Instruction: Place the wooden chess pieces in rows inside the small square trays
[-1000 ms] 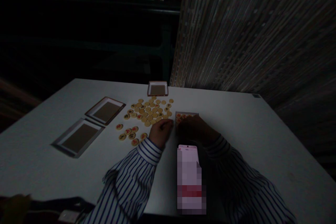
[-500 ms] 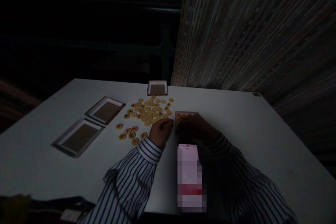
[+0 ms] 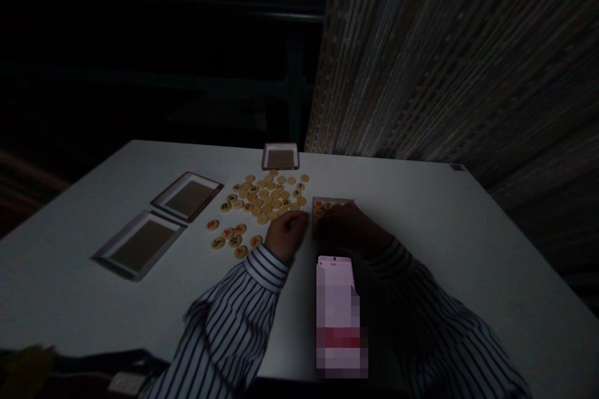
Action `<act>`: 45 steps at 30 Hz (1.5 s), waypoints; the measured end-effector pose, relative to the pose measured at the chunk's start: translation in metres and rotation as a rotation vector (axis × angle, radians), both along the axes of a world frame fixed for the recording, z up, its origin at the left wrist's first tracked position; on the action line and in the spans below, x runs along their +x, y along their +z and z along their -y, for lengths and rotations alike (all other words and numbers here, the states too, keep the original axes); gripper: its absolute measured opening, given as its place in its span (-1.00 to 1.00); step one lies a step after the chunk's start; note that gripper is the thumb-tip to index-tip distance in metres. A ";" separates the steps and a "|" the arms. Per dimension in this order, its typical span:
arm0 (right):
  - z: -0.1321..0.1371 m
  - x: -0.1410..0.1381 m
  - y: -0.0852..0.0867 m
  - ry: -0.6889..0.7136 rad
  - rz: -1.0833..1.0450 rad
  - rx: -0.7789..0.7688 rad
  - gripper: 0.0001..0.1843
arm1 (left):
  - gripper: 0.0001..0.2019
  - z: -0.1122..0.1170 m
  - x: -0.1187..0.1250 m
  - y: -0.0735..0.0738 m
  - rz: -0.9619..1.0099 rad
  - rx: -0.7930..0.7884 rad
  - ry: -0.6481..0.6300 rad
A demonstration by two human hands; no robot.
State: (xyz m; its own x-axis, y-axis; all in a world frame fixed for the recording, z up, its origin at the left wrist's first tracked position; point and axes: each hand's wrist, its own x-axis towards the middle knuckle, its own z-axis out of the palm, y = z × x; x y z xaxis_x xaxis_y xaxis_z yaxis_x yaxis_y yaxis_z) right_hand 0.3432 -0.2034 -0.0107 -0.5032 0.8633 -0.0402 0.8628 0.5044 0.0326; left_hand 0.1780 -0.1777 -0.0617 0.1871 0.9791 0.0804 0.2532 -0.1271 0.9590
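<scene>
Several round yellow game discs [image 3: 269, 198] with red or black marks lie spread on the white table [image 3: 458, 237]. A small box [image 3: 333, 204] to their right holds a few discs. My left hand [image 3: 286, 235] rests with curled fingers at the near edge of the pile, beside the box. My right hand [image 3: 349, 227] lies in deep shadow over the near part of the box; its fingers are too dark to read. Both sleeves are striped.
Two flat open box halves [image 3: 187, 196] [image 3: 139, 246] lie at the left. A smaller empty box half [image 3: 281, 157] stands behind the discs. A lit phone [image 3: 339, 312] lies between my forearms. A woven wall rises at the right; the table's right side is bare.
</scene>
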 end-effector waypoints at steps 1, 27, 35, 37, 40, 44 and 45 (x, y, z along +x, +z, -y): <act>0.000 0.000 0.000 0.001 0.008 -0.005 -0.73 | -0.74 0.000 0.000 0.000 -0.001 -0.002 -0.001; 0.002 0.013 0.013 -0.060 -0.063 0.002 -0.68 | -0.77 0.000 -0.001 0.001 -0.029 0.034 -0.013; 0.003 0.043 0.032 -0.126 -0.163 0.123 -0.79 | -0.74 0.001 0.000 -0.002 -0.023 0.008 -0.002; 0.005 0.044 0.035 -0.137 -0.177 0.130 -0.79 | -0.72 0.000 0.000 -0.003 -0.023 -0.005 -0.008; 0.007 0.043 0.039 -0.155 -0.185 0.146 -0.78 | -0.72 0.000 -0.001 -0.003 -0.042 0.010 -0.014; 0.012 0.040 0.044 -0.170 -0.212 0.179 -0.78 | -0.73 0.000 -0.002 -0.002 -0.054 0.063 -0.022; 0.013 0.039 0.045 -0.176 -0.215 0.187 -0.77 | -0.73 0.001 -0.002 -0.003 -0.052 0.068 -0.021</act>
